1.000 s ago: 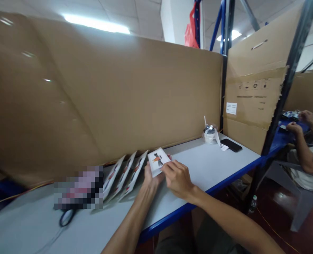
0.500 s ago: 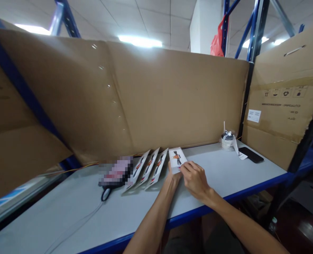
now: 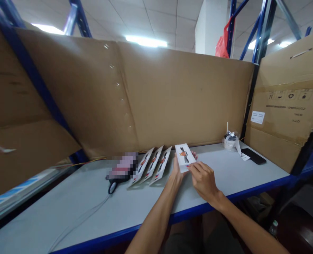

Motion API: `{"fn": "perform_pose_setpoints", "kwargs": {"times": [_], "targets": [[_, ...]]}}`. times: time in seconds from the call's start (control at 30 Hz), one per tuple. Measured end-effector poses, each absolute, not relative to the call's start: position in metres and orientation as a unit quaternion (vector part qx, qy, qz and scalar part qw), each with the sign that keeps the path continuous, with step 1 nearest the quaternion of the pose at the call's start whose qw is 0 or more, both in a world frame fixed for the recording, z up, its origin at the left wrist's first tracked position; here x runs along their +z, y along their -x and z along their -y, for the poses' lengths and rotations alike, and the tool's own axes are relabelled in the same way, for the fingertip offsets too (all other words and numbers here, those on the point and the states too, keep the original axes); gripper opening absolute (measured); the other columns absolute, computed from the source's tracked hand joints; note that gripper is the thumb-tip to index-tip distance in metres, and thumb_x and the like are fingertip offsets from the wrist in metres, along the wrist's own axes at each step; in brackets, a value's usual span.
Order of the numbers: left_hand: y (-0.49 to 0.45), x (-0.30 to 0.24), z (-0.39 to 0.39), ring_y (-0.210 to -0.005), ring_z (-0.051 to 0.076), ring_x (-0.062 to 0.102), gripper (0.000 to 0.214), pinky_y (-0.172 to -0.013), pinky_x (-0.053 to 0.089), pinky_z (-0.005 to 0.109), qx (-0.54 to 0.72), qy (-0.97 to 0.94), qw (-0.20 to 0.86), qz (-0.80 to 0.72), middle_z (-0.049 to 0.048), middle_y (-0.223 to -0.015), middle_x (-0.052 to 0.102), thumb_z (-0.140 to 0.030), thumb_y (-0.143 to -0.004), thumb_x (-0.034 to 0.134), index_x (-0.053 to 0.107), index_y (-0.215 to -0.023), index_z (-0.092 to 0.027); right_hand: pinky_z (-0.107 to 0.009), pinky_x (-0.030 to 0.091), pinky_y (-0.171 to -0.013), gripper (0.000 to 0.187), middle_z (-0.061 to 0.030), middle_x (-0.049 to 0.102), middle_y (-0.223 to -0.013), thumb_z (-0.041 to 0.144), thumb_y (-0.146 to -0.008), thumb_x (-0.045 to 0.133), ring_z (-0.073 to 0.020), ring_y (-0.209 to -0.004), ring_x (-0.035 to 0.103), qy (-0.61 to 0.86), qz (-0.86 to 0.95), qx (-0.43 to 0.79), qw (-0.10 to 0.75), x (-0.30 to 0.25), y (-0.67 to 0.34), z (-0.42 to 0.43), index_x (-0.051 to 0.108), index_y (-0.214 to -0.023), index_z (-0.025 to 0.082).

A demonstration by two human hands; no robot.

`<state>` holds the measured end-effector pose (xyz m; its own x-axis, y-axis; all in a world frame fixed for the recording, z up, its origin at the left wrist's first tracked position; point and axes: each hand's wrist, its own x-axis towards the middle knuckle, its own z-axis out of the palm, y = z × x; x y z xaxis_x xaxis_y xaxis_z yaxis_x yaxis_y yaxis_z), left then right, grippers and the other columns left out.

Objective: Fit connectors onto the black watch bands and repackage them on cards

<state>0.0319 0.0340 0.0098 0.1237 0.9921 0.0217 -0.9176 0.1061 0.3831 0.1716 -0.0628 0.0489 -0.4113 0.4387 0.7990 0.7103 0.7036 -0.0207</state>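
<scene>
My left hand point(image 3: 178, 171) supports a white printed box point(image 3: 184, 155) from beneath, its fingertips showing past the box's right side. A dark tool with an orange part is pictured on the front. At the near end of the box, my right hand point(image 3: 204, 178) pinches the lower right corner, fingers bent; exactly what lies under its fingertips is hidden. Just left of the hands, three similar white printed packs point(image 3: 160, 165) lean in a row on the grey table point(image 3: 93, 215).
A blurred-out phone-like item point(image 3: 122, 167) with a dark loop and a thin cable lies left of the packs. At the back right are a wrapped cup with a straw point(image 3: 231, 141) and a black phone point(image 3: 253, 156). Cardboard walls point(image 3: 185, 98) enclose the back and sides.
The box has tilted so its front faces me more, and the left fingertips now show beyond it. My right hand stays at the near corner. The whole view has shifted slightly.
</scene>
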Motion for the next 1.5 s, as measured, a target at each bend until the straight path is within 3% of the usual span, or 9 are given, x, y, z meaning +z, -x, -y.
{"fn": "perform_pose_setpoints", "kwargs": {"times": [0.13,0.23,0.4,0.57,0.7,0.93,1.27,1.5], "targets": [[-0.024,0.017,-0.042,-0.088,0.034,0.074,0.050,-0.082,0.061,0.053,0.657,-0.070,0.734,-0.157,0.0191,-0.098,0.075,-0.050,-0.097,0.047,0.065,-0.122,-0.011,-0.034,0.044,-0.079,0.019,-0.0058,0.071,-0.092,0.005,-0.094,0.057,-0.0216,-0.089,0.059,0.342,0.822,-0.164,0.425,0.043,-0.174,0.057,0.068,-0.088,0.020],[-0.021,0.021,-0.043,-0.083,0.033,0.073,0.045,-0.076,0.061,0.054,0.662,-0.043,0.730,-0.162,0.0175,-0.092,0.074,-0.052,-0.096,0.052,0.067,-0.111,-0.012,-0.036,0.043,-0.080,0.018,-0.0071,0.070,-0.095,0.004,-0.092,0.058,-0.0235,-0.091,0.056,0.341,0.817,-0.168,0.434,0.036,-0.174,0.054,0.069,-0.089,0.019],[-0.020,0.026,-0.039,-0.068,0.028,0.069,0.050,-0.069,0.061,0.047,0.655,-0.043,0.739,-0.153,0.0141,-0.077,0.071,-0.056,-0.098,0.045,0.068,-0.096,-0.011,-0.037,0.041,-0.080,0.022,-0.0065,0.070,-0.092,0.001,-0.091,0.056,-0.0240,-0.091,0.054,0.323,0.833,-0.175,0.414,0.035,-0.175,0.058,0.069,-0.089,0.019],[-0.016,0.029,-0.034,-0.062,0.025,0.065,0.062,-0.060,0.059,0.039,0.647,-0.067,0.742,-0.162,0.0155,-0.074,0.070,-0.065,-0.096,0.042,0.068,-0.092,-0.009,-0.036,0.040,-0.082,0.022,-0.0058,0.071,-0.093,-0.001,-0.091,0.056,-0.0233,-0.095,0.055,0.297,0.835,-0.168,0.431,0.038,-0.182,0.070,0.068,-0.091,0.018],[-0.018,0.032,-0.031,-0.061,0.026,0.064,0.068,-0.059,0.058,0.041,0.635,-0.072,0.750,-0.173,0.0150,-0.070,0.067,-0.071,-0.094,0.040,0.069,-0.093,-0.009,-0.036,0.040,-0.081,0.023,-0.0056,0.071,-0.093,-0.003,-0.090,0.055,-0.0235,-0.096,0.055,0.297,0.838,-0.161,0.428,0.037,-0.190,0.079,0.067,-0.092,0.017],[-0.023,0.035,-0.026,-0.064,0.026,0.065,0.068,-0.065,0.059,0.044,0.645,-0.072,0.742,-0.171,0.0143,-0.074,0.068,-0.072,-0.093,0.040,0.067,-0.094,-0.010,-0.036,0.040,-0.078,0.027,-0.0061,0.070,-0.090,-0.004,-0.090,0.051,-0.0237,-0.094,0.055,0.291,0.837,-0.162,0.435,0.039,-0.199,0.089,0.067,-0.091,0.017],[-0.015,0.038,-0.024,-0.061,0.024,0.063,0.062,-0.052,0.055,0.038,0.657,-0.075,0.727,-0.186,0.0129,-0.076,0.067,-0.069,-0.096,0.032,0.063,-0.091,-0.016,-0.037,0.045,-0.081,0.027,-0.0070,0.071,-0.091,-0.001,-0.096,0.047,-0.0237,-0.095,0.058,0.257,0.837,-0.146,0.460,0.040,-0.220,0.123,0.067,-0.096,0.017],[-0.025,0.038,-0.028,-0.071,0.024,0.066,0.061,-0.057,0.056,0.038,0.646,-0.040,0.736,-0.200,0.0121,-0.093,0.065,-0.075,-0.092,0.039,0.057,-0.115,-0.021,-0.038,0.052,-0.081,0.030,-0.0078,0.074,-0.095,-0.001,-0.094,0.051,-0.0230,-0.094,0.064,0.264,0.837,-0.151,0.455,0.049,-0.255,0.167,0.069,-0.109,0.017]]}}
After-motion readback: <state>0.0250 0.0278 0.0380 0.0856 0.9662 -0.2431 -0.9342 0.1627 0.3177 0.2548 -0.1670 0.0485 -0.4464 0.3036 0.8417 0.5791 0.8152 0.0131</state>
